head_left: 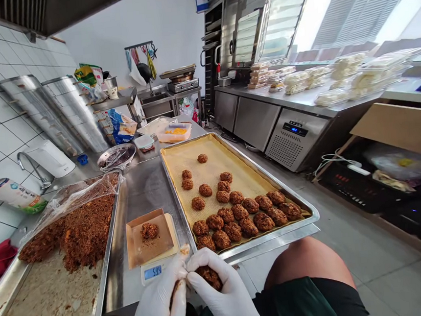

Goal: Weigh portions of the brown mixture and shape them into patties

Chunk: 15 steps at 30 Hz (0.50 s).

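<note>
As we look down at the steel table (143,193), we take the digital scale (153,272) as our landmark. On it sits a square of kraft paper (139,248) carrying one brown round (149,230) of shredded mixture. To the right of the scale, a perforated mat (211,170) lines a metal sheet pan (271,178), and we count a little over twenty matching rounds (237,214) there, packed towards the pan's near end, while its far end is mostly bare mat. To the left of the scale, a steel tray (104,260) holds a heap of loose mixture (84,228) beside a pulled-back plastic film (70,200), and the tray's near part is scraped bare. We judge that a good many rounds are formed and plenty of mixture is left. Just in front of the scale, the person's white-gloved left hand (157,305) stands on edge, crumbs smeared along it, and the white-gloved right hand (222,294) curls from the other side. Both are closed close together around a brown ball of mixture (209,278), which is half hidden, so we cannot tell how firmly the left hand bears on it.
</note>
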Tool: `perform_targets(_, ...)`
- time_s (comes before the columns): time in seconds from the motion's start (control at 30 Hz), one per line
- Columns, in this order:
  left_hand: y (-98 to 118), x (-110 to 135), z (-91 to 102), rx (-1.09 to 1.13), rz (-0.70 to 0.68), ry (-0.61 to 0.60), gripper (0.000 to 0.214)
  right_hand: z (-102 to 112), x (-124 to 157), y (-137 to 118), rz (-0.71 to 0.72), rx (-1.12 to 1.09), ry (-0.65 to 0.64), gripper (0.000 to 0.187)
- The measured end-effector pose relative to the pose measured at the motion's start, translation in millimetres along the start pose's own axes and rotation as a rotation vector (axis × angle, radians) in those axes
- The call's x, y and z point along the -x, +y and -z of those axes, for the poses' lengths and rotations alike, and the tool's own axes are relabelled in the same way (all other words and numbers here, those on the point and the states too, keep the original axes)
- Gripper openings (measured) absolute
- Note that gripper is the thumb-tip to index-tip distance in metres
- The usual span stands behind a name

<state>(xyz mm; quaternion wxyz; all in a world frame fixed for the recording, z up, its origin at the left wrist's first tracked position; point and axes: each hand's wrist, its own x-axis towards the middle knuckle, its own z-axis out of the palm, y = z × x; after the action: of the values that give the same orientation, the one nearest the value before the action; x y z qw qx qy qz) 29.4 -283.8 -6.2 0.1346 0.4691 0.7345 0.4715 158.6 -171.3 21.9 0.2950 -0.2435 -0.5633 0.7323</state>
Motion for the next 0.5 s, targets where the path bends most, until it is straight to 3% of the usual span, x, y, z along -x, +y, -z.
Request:
perform_targets(0.07, 0.8, 3.5, -5.0, -0.086, -0.067, 0.061, 0.03, 1.7, -0.7, 4.6, 0.027, 0.021, 0.047, 0.016)
perform_targets(0.17, 11.6, 1.7, -6.7, -0.068, -0.061, 0.074, 0.029, 5.9, -2.3, 9.3, 0.028, -0.001, 0.061, 0.021)
perform_targets(0.3, 25.7, -7.2, -2.4, 0.084, -0.014, 0.024, 0.026, 8.1, -3.1, 15.1, -0.143, -0.176, 0.036, 0.027)
perform_targets(0.5, 12.0, -2.5, -8.7, 0.163, 0.028, -0.019, 0.025, 5.9, -2.6, 24.0, -0.232, -0.515, 0.04, 0.021)
